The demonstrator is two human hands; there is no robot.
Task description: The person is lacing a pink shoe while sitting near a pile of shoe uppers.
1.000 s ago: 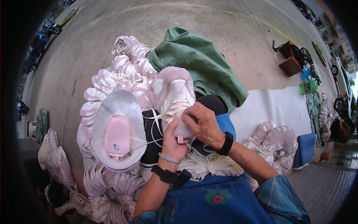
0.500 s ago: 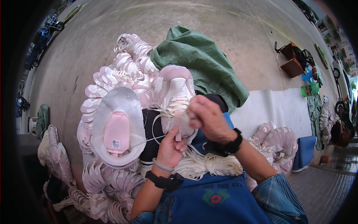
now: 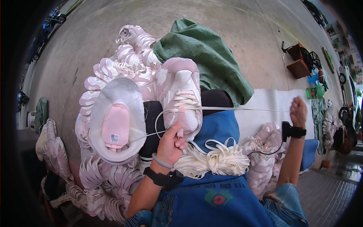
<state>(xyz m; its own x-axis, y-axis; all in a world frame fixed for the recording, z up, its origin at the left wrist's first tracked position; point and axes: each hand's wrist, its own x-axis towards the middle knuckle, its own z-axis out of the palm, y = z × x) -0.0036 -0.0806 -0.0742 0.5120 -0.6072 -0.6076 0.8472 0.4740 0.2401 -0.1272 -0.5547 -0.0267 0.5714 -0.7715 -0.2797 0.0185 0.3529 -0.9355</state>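
Observation:
A pink and white shoe upper lies on my lap with its toe pointing away from me. My left hand pinches the pink tongue at its near end. A cream shoelace runs through the eyelets and stretches taut to the right. Out there my right hand is closed on the lace's end, arm extended. Close by on the left is another upper, its pale lining and pink label panel facing up. A bundle of cream laces rests on my blue apron.
Stacks of pink and white uppers surround my left side, with another pile at right. A green sack lies beyond my knees. A white sheet covers ground at right, near a brown box.
My right hand has swung from beside the shoe far out to the right, drawing the lace out straight. My left hand stays on the tongue.

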